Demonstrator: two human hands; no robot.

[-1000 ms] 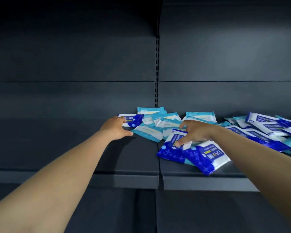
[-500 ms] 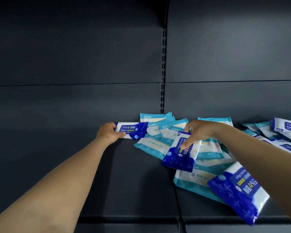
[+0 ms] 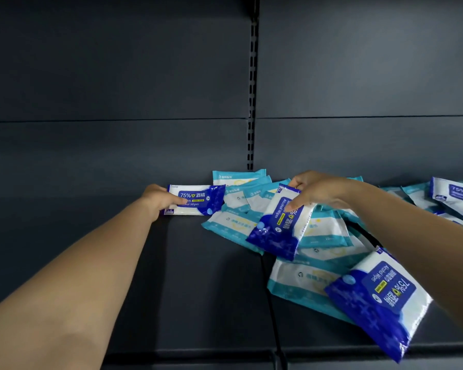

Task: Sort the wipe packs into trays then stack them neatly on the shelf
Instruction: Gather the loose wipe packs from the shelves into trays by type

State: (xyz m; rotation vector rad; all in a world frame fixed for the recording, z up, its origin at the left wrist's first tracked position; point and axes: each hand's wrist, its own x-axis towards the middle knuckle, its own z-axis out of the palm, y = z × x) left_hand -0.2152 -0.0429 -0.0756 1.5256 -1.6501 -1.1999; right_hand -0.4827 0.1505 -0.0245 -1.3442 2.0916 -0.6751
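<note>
Blue-and-white alcohol wipe packs and teal-and-white wipe packs lie jumbled on a dark grey shelf (image 3: 203, 289). My left hand (image 3: 159, 200) grips the left end of one blue alcohol wipe pack (image 3: 198, 200) at the back of the shelf. My right hand (image 3: 317, 192) pinches the top of a second blue pack (image 3: 277, 228), which hangs tilted above the teal packs (image 3: 238, 225). A third blue pack (image 3: 380, 300) lies at the front right, under my right forearm, jutting over the shelf's edge.
More blue packs (image 3: 455, 196) and teal ones lie at the far right. A slotted upright (image 3: 252, 102) splits the dark back panel. The shelf's left half (image 3: 78, 209) is bare. The front edge (image 3: 198, 355) runs along the bottom.
The view has moved closer to the shelf. My right hand has raised its blue pack a little higher off the teal packs. My left hand still holds its pack in the same place.
</note>
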